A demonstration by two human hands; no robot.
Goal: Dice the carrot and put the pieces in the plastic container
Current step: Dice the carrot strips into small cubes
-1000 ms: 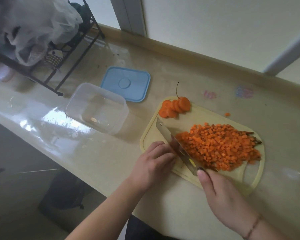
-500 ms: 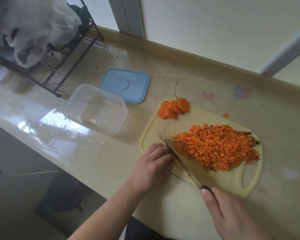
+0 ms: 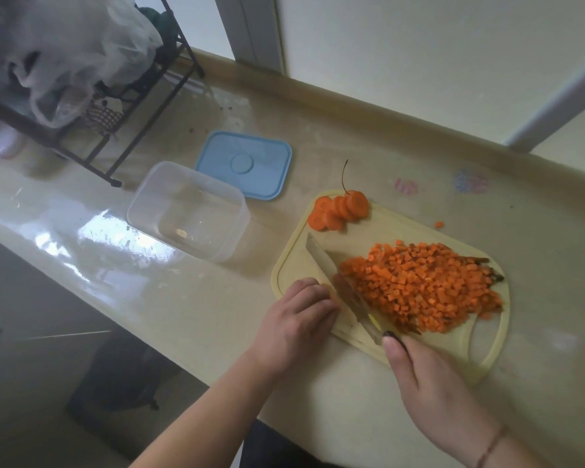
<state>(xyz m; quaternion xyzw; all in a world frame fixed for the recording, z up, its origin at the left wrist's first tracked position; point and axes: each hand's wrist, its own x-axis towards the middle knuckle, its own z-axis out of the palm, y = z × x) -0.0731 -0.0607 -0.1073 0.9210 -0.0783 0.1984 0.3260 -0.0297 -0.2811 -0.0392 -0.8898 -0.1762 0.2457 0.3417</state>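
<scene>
We are in the cutting stage, near its end as we judge it: a broad heap of small orange carrot cubes (image 3: 423, 292) covers the right half of the pale yellow plastic cutting board (image 3: 291, 265), and only a short fan of round orange carrot slices (image 3: 338, 211) waits at the board's far left corner, next to a thin dark stem. Our right hand (image 3: 429, 383) grips the dark handle of the steel kitchen knife (image 3: 345, 285), its blade lying along the left flank of the heap with the tip pointing away from us. Our left hand (image 3: 298, 319) sits curled at the board's near left edge, just beside the blade; a trace of orange shows at its fingertips, but we cannot tell whether it pins a piece there or merely rests on the board. The clear rectangular plastic container (image 3: 186, 211) stands open on the glossy beige worktop (image 3: 183, 298) left of the board, with no carrot in it that we can make out, and its blue rectangular lid (image 3: 247, 163) lies flat just behind it. One stray cube (image 3: 438, 225) has landed on the worktop beyond the board. Next, we think, the slices need to be brought under the knife and cut into strips, then cubes, with the left fingertips tucked clear of the edge; after that the whole heap has to go across into the container without spilling.
</scene>
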